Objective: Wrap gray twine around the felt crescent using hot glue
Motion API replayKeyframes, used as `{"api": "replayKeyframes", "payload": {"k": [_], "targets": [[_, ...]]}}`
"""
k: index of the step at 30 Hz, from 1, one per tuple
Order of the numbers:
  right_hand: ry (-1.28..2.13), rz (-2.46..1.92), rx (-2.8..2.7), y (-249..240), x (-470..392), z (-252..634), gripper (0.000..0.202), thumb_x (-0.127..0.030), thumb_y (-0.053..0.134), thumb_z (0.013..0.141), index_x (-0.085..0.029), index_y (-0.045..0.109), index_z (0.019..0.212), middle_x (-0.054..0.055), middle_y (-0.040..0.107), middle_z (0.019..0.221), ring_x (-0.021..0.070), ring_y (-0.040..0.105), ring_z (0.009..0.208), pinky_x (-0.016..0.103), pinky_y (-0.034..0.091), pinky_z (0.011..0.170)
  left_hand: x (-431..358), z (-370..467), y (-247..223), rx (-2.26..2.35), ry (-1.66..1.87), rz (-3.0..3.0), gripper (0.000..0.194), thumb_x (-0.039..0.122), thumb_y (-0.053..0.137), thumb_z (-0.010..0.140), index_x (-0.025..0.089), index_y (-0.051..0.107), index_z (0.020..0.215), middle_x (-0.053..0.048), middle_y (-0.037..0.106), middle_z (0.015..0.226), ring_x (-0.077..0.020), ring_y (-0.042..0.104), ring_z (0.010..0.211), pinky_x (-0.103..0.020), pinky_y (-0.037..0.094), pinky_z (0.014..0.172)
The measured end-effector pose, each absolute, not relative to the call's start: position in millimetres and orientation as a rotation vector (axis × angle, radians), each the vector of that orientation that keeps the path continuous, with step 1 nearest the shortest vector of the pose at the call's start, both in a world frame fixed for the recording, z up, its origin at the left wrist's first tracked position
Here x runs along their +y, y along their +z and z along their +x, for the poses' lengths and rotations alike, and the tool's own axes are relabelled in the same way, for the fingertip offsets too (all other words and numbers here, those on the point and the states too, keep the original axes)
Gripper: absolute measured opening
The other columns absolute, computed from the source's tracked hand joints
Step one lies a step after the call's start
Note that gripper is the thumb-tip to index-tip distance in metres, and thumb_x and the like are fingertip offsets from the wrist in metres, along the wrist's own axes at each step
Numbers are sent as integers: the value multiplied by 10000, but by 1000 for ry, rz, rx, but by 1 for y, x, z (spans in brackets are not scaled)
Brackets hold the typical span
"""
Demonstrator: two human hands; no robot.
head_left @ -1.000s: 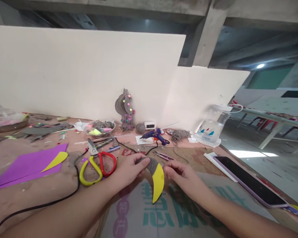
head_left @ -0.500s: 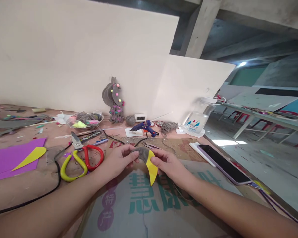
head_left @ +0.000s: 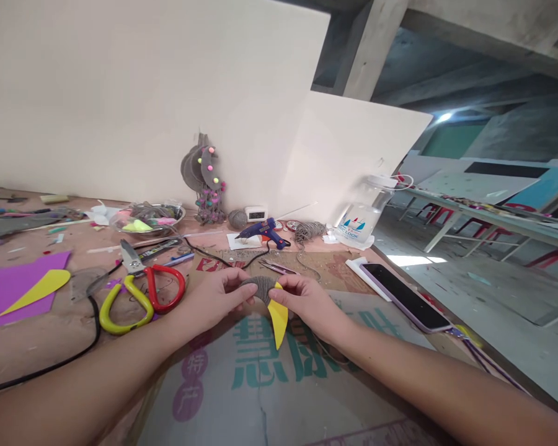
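The left hand [head_left: 230, 296] pinches the wrapped end of a curved yellow piece [head_left: 279, 316] between thumb and fingers, while the right hand [head_left: 310, 305] holds it close to where the grey yarn [head_left: 261, 287] gives way to bare yellow. The piece is held up at the near middle of the table, over a printed sheet [head_left: 242, 409], its pointed tip facing the near side. The step in hand looks like winding, and it should go best with the left pinch firm enough to stop the turns slipping, yet light enough not to bend the piece. Each turn probably wants to lie snug against the last, with extra care on the curve, where turns could bunch inside and spread outside. A loose strand [head_left: 326, 352] hangs by the right wrist; even tension on it would help. The scissors [head_left: 142, 271] lie to the left, the glue gun [head_left: 266, 231] farther off.
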State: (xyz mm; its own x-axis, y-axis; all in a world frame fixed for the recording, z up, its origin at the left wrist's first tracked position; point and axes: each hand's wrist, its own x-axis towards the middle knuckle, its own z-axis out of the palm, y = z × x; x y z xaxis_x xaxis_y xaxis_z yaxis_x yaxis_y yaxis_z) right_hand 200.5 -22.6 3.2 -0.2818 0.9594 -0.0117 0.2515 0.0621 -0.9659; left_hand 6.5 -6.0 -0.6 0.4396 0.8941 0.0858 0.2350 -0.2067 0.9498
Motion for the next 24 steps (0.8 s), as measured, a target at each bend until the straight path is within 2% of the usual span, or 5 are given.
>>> {"api": "replayKeyframes", "payload": {"k": [7, 14, 20, 24], "targets": [[1221, -1262, -1707, 0, -21, 202, 291, -438, 589, 747, -156, 533, 705, -37, 459, 608, 72, 392, 537, 203, 296, 502, -4, 6, -4, 944, 797, 1625, 253, 415, 533, 773, 166, 528, 728, 25, 547, 593, -98, 469, 519, -202, 354, 492], [1300, -1138, -1617, 5, -25, 199, 332, -484, 471, 824, -167, 505, 732, -40, 435, 606, 65, 381, 507, 204, 303, 483, -2, 5, -3, 950, 855, 1589, 259, 421, 545, 767, 163, 531, 747, 13, 581, 642, -90, 454, 528, -206, 354, 508], [859, -1230, -1542, 12, -22, 208, 273, -411, 524, 818, -177, 453, 697, -57, 388, 549, 67, 341, 492, 209, 284, 481, 0, 4, -3, 961, 898, 1562, 247, 422, 525, 783, 176, 525, 790, 67, 455, 512, -79, 405, 471, -186, 276, 449], [901, -1200, -1609, 9, -20, 211, 223, -381, 510, 830, -184, 467, 735, -56, 404, 558, 71, 365, 493, 209, 297, 478, -1, 3, -1, 1011, 869, 1574, 235, 408, 523, 786, 172, 524, 790, 67, 447, 511, -79, 410, 479, -182, 289, 449]]}}
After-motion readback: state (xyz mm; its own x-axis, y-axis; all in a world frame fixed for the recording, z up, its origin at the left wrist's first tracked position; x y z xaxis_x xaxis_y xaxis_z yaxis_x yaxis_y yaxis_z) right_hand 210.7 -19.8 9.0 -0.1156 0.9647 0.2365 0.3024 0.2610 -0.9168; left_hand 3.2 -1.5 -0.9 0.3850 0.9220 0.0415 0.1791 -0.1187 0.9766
